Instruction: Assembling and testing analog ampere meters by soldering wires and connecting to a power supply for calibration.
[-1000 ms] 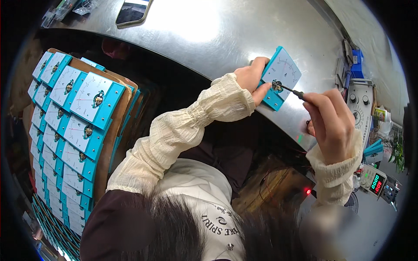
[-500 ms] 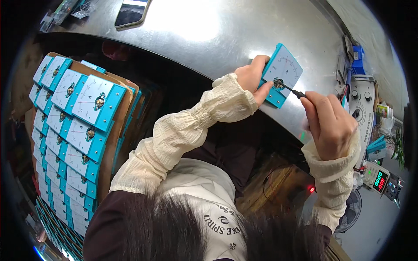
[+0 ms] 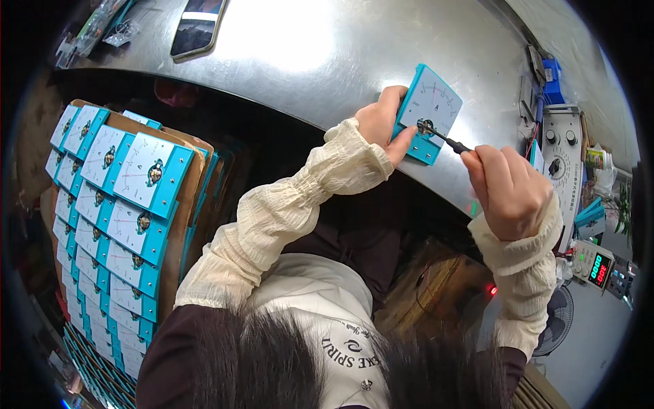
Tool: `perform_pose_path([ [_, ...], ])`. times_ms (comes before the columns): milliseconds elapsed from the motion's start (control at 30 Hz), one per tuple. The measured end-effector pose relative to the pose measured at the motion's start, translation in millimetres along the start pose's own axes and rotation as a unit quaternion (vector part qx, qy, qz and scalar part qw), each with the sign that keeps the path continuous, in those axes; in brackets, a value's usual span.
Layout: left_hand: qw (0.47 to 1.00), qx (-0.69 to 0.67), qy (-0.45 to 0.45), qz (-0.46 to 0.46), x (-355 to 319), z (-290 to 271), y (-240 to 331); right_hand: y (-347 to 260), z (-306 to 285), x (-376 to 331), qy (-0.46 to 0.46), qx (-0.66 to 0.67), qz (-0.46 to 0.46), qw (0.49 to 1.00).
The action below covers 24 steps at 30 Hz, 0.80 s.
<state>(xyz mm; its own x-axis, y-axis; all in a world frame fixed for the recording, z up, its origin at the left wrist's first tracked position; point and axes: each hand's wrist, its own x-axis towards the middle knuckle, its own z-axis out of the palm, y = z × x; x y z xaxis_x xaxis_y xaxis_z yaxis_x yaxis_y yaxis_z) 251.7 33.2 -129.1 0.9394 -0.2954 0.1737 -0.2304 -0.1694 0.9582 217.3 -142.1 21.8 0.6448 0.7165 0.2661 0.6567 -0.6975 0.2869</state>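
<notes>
Here, meter [image 3: 433, 95] near bench edge [image 3: 286, 107], room beyond.

The left hand [image 3: 379, 125] grips, thumb [image 3: 402, 144] straight, while the right hand [image 3: 512, 191] curls, pinching.

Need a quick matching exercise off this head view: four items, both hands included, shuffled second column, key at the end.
Column one
1. Left hand
2. Right hand
3. Phone
4. Fan

Column two
A. lying on the metal table, toward the picture's upper left
B. gripping the dark handle of a thin tool
C. black, beside the cream right sleeve in the picture
D. holding a teal-edged meter by its side

Right pairs: 1-D, 2-B, 3-A, 4-C
</notes>
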Motion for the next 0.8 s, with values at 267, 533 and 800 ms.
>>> perform_pose_path([
  [267, 0.998, -0.014, 0.051, 0.037, -4, 8, -1, 1, 5, 1, 0.068, 0.176, 0.032, 0.982],
  [533, 0.995, -0.014, 0.088, 0.037, -4, 12, -6, 0, 7, -15, -0.016, -0.011, 0.039, 0.999],
  [800, 0.988, -0.030, 0.128, 0.085, -7, 20, -4, -8, 5, -12, 0.080, 0.165, 0.053, 0.982],
])
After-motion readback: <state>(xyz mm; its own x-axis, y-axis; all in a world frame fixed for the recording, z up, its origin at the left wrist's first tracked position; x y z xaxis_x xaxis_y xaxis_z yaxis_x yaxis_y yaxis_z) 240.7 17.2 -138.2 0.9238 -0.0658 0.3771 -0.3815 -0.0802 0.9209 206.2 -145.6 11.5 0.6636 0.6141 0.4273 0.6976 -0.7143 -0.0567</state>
